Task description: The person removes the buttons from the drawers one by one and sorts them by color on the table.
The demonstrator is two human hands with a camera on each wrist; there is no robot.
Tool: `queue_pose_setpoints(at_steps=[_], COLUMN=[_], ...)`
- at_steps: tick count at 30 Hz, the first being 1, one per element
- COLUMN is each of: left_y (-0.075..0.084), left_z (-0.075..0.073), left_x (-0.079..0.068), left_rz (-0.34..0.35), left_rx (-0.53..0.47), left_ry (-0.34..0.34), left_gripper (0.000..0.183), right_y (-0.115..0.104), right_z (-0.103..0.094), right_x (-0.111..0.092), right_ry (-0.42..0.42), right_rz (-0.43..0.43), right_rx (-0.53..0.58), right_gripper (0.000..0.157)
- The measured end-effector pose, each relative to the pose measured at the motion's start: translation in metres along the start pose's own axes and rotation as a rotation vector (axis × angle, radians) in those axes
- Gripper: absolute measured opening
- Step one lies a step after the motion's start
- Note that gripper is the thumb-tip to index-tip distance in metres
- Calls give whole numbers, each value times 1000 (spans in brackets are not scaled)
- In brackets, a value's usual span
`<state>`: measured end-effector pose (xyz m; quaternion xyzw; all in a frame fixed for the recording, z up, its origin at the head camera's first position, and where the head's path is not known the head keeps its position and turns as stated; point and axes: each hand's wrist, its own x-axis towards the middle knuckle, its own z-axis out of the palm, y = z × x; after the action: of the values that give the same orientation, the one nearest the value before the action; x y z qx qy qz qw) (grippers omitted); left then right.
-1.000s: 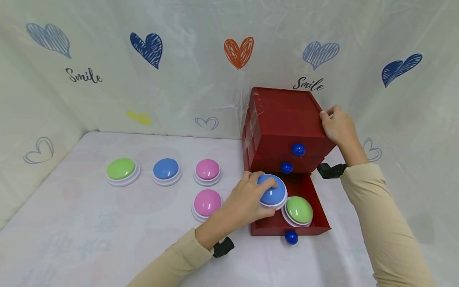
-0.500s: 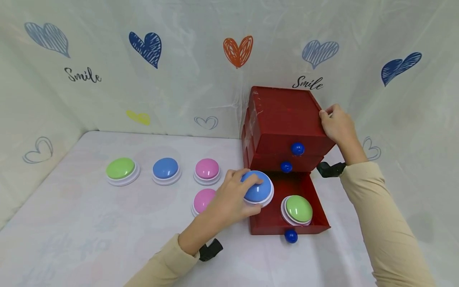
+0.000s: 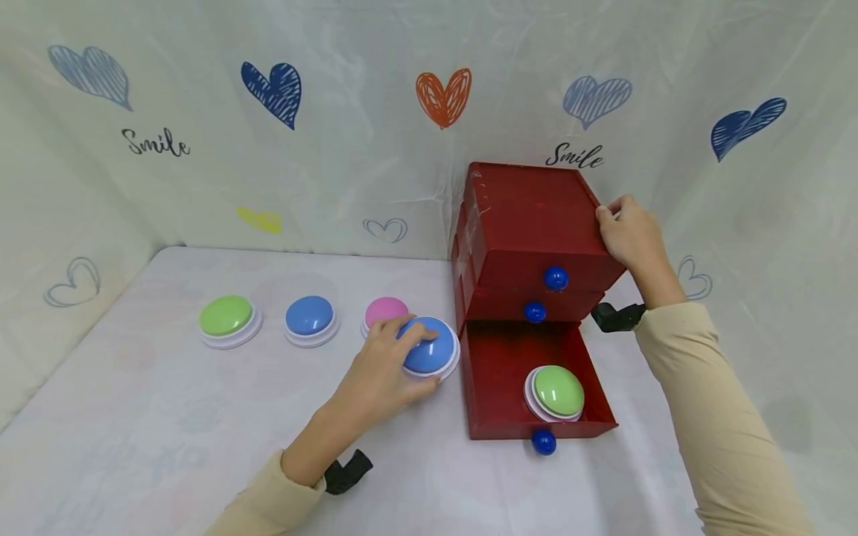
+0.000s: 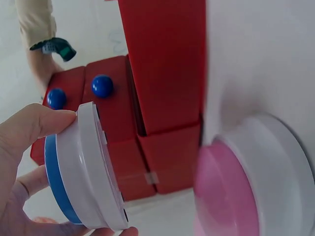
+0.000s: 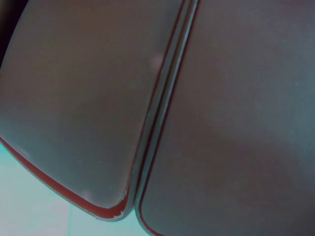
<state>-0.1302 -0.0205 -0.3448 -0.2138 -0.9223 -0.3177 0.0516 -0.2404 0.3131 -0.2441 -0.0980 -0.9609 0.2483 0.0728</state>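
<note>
My left hand (image 3: 386, 367) holds a blue dome push button (image 3: 429, 347) by its white base, in the air left of the open bottom drawer (image 3: 499, 430). In the left wrist view the push button (image 4: 86, 167) is tipped on edge, thumb and fingers around it. Close to it there is a pink push button (image 4: 229, 191), hidden behind my left hand in the head view. My right hand (image 3: 632, 232) grips the top right edge of the red drawer cabinet (image 3: 536, 205). Inside the pulled-out drawer, near its front, sits a green push button (image 3: 558, 392).
On the white table (image 3: 167, 417) stand another green push button (image 3: 228, 320), another blue one (image 3: 311, 320) and a second pink one (image 3: 386, 309), partly covered by my left hand. The cabinet's two upper drawers, with blue knobs (image 3: 555, 278), are closed. A printed curtain (image 3: 362, 164) hangs behind.
My left hand has carried the blue push button out from over the open drawer, leftward to above the table. The right hand stays at the cabinet's edge.
</note>
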Motion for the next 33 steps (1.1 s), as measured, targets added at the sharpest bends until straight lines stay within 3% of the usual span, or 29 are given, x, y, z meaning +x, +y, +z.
queue_pose_setpoints(at_steps=[33], left_y=[-76], left_z=[-46], left_x=[-40], left_rz=[-144], left_rx=[69], left_ry=[56], left_gripper=[49], right_y=[0], right_z=[0], right_x=[0], right_ry=[-2], right_rz=[-3], right_rx=[-3], right_gripper=[53])
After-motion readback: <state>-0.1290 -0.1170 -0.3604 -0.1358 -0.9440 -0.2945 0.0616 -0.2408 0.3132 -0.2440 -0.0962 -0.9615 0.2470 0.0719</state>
